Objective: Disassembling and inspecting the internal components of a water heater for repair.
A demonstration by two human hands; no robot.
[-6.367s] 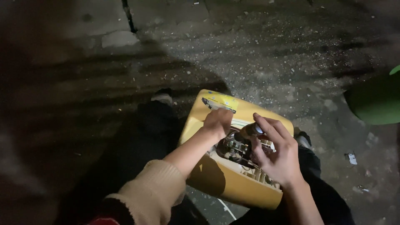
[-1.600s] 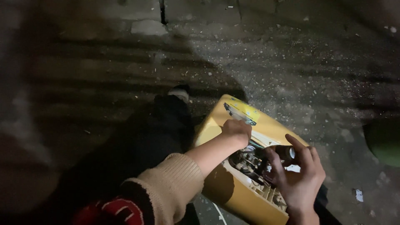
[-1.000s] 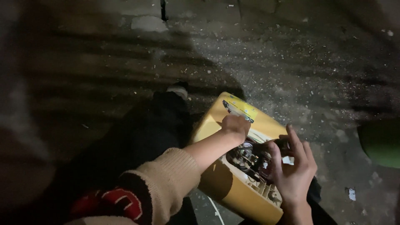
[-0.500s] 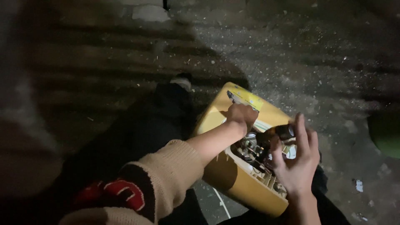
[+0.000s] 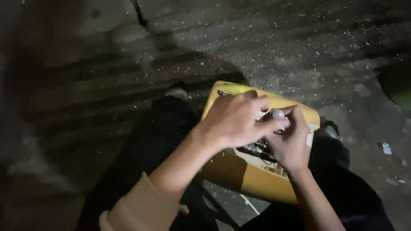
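Observation:
A yellow plastic case [image 5: 239, 175] rests on my lap, open at the top, with dark metal parts [image 5: 257, 147] inside. My right hand [image 5: 289, 143] is closed around a small cylindrical piece with a rounded silver tip [image 5: 278, 114], held over the case. My left hand [image 5: 235, 119] reaches across and its fingers pinch that same piece near the tip. Both hands hide most of the case's inside. A beige sleeve [image 5: 141, 205] covers my left forearm.
My dark-trousered legs [image 5: 158, 137] and a shoe [image 5: 175, 90] lie below the case. The rough concrete ground [image 5: 278, 38] is strewn with grit and cracked at the top left. A green object [image 5: 396, 87] sits at the right edge; a paper scrap [image 5: 386, 148] lies near it.
My right hand has lifted the small cylindrical piece out of the case. My left hand has left the case's rim and come across to meet it.

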